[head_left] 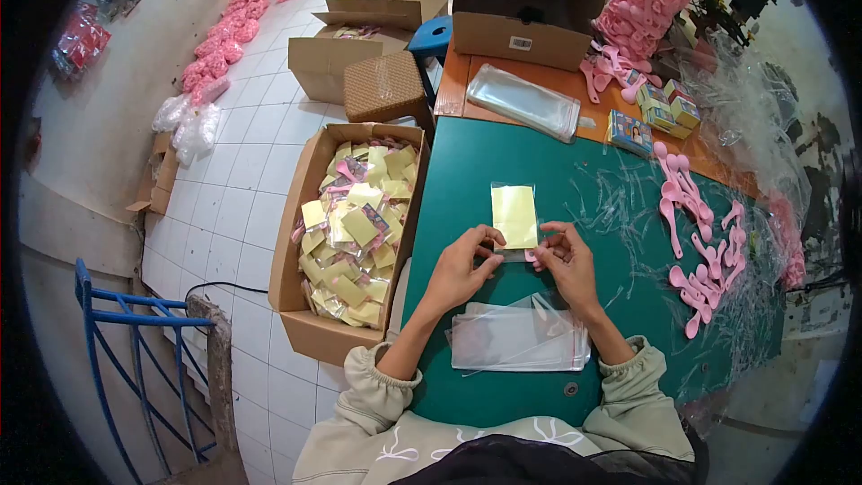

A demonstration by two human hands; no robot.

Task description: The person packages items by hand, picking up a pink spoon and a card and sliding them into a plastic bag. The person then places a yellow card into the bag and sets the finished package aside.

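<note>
Basically, yellow-card pouch [514, 216], long axis 12-to-6, sits about 1:30 from left hand [466, 262], which pinches its 7 o'clock corner, and 10:30 from right hand [571, 266], equally near, fingers curled at 5 o'clock, can't tell if gripping.

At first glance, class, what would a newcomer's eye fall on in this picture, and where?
Probably the pale yellow card in its clear bag, at the fingertips of the left hand and right hand over the green tabletop. Next might come the cardboard box heaped with yellow-carded packets, left of the table, then the bright pink spoons scattered on its right side.
</note>
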